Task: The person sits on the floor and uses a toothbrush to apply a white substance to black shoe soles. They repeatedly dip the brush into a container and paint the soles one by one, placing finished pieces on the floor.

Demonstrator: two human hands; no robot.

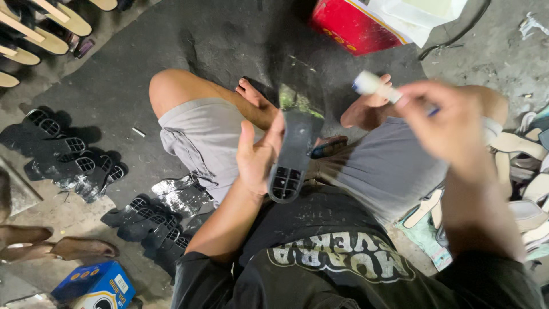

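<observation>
Sitting cross-legged on a dark mat (171, 34) spread over the concrete floor, the person holds a black shoe sole (294, 150) upright above the lap. The left hand (257, 155) is closed around the sole's left edge, thumb up along it, with the gridded heel end pointing down toward the grey shorts and the glossy, wet-looking toe end pointing away. The right hand (449, 127), blurred, is raised to the right of the sole and apart from it, its fingers closed on a small white brush-like applicator (374, 86) with a blue end; its tip points left, toward the upper part of the sole.

Along the mat's left edge lies a row of black soles (63, 150), more of them near the left knee (154, 223). Tan insoles (40, 31) fan out at the upper left corner of the view. A red box (351, 26) stands at the mat's far edge, a blue carton (97, 285) sits at the lower left, and pale insoles (529, 189) pile up at the right.
</observation>
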